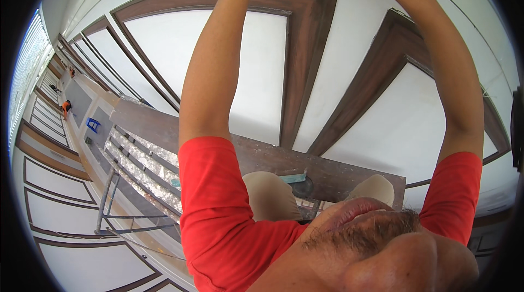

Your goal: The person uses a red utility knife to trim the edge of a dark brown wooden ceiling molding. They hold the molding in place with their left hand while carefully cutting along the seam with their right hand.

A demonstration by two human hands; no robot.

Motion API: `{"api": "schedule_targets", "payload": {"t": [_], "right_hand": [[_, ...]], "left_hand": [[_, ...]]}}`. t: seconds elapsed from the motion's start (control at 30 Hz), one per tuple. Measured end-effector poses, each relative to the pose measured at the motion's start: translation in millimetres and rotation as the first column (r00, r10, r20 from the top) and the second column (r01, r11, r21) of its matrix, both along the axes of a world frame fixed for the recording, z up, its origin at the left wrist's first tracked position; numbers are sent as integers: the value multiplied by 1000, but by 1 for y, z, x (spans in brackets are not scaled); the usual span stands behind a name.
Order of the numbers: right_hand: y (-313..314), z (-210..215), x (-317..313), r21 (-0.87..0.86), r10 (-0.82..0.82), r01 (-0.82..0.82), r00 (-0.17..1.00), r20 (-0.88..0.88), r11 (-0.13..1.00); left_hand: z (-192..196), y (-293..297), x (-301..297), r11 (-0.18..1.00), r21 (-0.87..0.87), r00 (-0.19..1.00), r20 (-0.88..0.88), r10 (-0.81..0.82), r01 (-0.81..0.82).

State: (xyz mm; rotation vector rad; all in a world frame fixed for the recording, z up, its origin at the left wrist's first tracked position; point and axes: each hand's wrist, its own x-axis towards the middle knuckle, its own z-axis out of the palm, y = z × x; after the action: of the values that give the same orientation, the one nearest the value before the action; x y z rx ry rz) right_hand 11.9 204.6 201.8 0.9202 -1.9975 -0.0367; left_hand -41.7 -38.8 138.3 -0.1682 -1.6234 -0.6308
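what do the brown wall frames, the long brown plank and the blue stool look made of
Brown wall frames: probably wood or wood-look moulding, low sheen, from the streaky reddish-brown tone.
Long brown plank: likely wood, dull and worn, from its flat board shape and pale specks.
Blue stool: perhaps plastic, from its even, bright colour; too small to judge the finish.

This looks like a big, long room where people are building or fixing things up. A metal frame (136, 217) made of bars stands by a dark, dusty board (262, 155), like builders have. The white wall (349, 46) has big brown wooden frames (304, 52) on it, and more line the other side. Far down the floor (79, 98), a person in orange (66, 107) looks tiny, near a blue stool (93, 124).
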Motion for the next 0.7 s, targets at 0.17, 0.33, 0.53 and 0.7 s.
{"api": "schedule_targets", "payload": {"t": [0.17, 0.33, 0.53, 0.7], "right_hand": [[-2, -32, -13, -20, -3, 0, 992, -123, 1000], [-2, -41, -17, -114, 77, -94, 986, -149, 989], [0, -37, -17, -69, 68, -80, 983, -169, 994], [-8, -21, -19, -54, 39, -43, 997, -71, 998]], "left_hand": [[-3, 4, 0, 1000, 13, 1000, -8, -9, 9], [-1, 10, 7, 997, 30, 998, 14, -67, 67], [-3, 6, 10, 998, 30, 998, 37, -48, 47], [-9, 2, 12, 996, 74, 998, 41, -46, 43]]}}
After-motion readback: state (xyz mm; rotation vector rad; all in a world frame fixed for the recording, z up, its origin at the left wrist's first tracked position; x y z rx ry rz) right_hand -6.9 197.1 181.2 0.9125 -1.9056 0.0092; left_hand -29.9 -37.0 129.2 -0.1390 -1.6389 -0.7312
